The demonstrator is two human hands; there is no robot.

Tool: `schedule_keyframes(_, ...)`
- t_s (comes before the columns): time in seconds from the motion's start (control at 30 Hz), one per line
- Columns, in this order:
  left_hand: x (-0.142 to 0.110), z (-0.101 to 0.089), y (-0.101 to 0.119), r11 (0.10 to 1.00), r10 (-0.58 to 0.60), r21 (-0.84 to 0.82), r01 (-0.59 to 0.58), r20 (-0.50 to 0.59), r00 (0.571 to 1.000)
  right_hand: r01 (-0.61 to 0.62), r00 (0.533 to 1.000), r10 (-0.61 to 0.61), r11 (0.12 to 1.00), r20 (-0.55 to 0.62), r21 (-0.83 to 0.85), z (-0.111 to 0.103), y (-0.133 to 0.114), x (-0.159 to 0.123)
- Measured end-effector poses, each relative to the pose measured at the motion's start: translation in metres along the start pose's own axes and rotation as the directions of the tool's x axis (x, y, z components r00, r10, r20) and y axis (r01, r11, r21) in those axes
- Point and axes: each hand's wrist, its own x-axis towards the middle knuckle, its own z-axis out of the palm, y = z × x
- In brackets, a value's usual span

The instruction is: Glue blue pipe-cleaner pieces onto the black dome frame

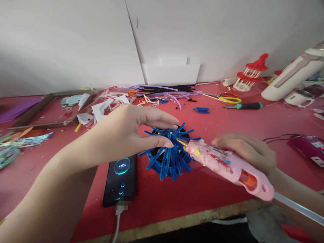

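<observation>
In the middle of the table stands a round craft piece of blue pipe cleaners [174,162], its short strands fanning outward over a dark, partly hidden core. My left hand [126,130] reaches over it from the left, thumb and fingers closing in at the top centre. My right hand [249,152] is wrapped round a pink hot glue gun [227,165], smeared with dried glue, a clear glue stick [298,206] coming out of its back. The gun's metal tip [182,143] points at the centre of the craft piece, close to my left thumb.
A charging phone [120,182] lies near the front edge. Cut blue pieces [201,110], a black-handled tool [249,106] and yellow-handled scissors [230,99] lie behind. At the back right are a red-roofed model [250,74], a bottle [291,72] and a mug [299,98].
</observation>
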Motion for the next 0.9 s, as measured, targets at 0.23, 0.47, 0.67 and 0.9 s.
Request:
schedule_keyframes(0.23,0.000,0.001,-0.001,1.000,-0.005,-0.005,0.005,0.008,1.000,0.036,0.998,-0.034,0.999,-0.059,0.029,-0.004,-0.005,0.015)
schedule_keyframes(0.47,0.002,0.002,-0.001,0.999,0.006,-0.034,-0.006,0.017,1.000,0.018,0.999,-0.018,1.000,-0.045,0.005,-0.008,-0.008,0.011)
schedule_keyframes(0.67,0.001,0.000,-0.002,0.999,0.025,-0.030,-0.025,0.019,1.000,-0.013,1.000,0.013,1.000,-0.002,0.020,-0.010,-0.009,0.004)
schedule_keyframes(0.9,0.003,0.001,-0.004,0.998,0.058,-0.030,-0.057,0.033,0.998,0.006,1.000,-0.006,0.997,0.009,0.082,-0.013,-0.007,-0.006)
